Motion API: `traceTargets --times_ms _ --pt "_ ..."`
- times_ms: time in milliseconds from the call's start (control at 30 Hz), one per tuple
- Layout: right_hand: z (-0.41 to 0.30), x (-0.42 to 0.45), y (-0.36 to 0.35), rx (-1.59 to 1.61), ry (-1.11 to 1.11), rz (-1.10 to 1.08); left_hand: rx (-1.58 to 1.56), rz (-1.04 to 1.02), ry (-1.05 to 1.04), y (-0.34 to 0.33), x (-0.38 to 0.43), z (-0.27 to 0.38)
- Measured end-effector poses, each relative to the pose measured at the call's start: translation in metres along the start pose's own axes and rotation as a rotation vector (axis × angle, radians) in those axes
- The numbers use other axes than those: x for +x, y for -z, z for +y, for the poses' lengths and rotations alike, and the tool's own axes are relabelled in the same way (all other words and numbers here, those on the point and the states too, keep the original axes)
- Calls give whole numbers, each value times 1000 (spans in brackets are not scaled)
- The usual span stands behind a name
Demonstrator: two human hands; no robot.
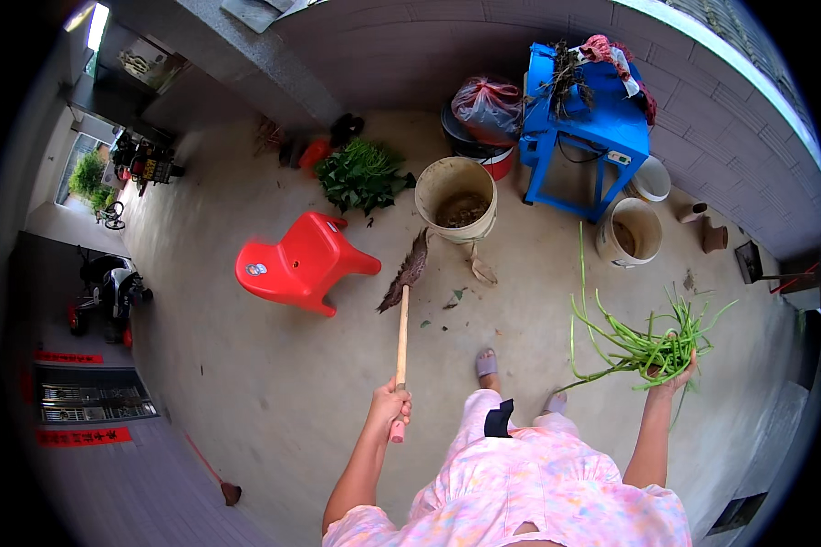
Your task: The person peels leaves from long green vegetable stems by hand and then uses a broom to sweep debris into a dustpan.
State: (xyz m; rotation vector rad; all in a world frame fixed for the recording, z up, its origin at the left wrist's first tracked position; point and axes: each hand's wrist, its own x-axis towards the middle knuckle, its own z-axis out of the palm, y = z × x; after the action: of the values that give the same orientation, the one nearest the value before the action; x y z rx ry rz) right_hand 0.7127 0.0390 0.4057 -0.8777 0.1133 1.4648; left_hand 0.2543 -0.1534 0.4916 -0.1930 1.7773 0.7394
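My left hand (387, 405) is closed around the wooden handle of a broom (402, 335). The broom's dark brown bristle head (408, 270) points away from me, between a red plastic chair (294, 263) and a cream plastic bucket (457, 198). Some dark debris lies in the bottom of that bucket. In my right hand (677, 380) is a loose bunch of long green leafless stems (657, 345), held out to the right. Several stems hang out past the fingers towards the left. A dry leaf (482, 267) and small scraps lie on the concrete floor (301, 383) before my feet.
A heap of green leafy stems (362, 174) lies behind the chair. A blue metal machine (581, 130) stands by the wall, with another bucket (629, 232) near its legs. At right is a dustpan (749, 262); at left, a parked scooter (113, 287).
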Motion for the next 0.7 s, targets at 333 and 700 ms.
traceTargets --times_ms 333,700 --pt "-30 -58 39 -74 210 129 83 54 -177 -7 223 108" --pt "-12 -67 62 -70 177 95 697 34 -69 21 158 -13"
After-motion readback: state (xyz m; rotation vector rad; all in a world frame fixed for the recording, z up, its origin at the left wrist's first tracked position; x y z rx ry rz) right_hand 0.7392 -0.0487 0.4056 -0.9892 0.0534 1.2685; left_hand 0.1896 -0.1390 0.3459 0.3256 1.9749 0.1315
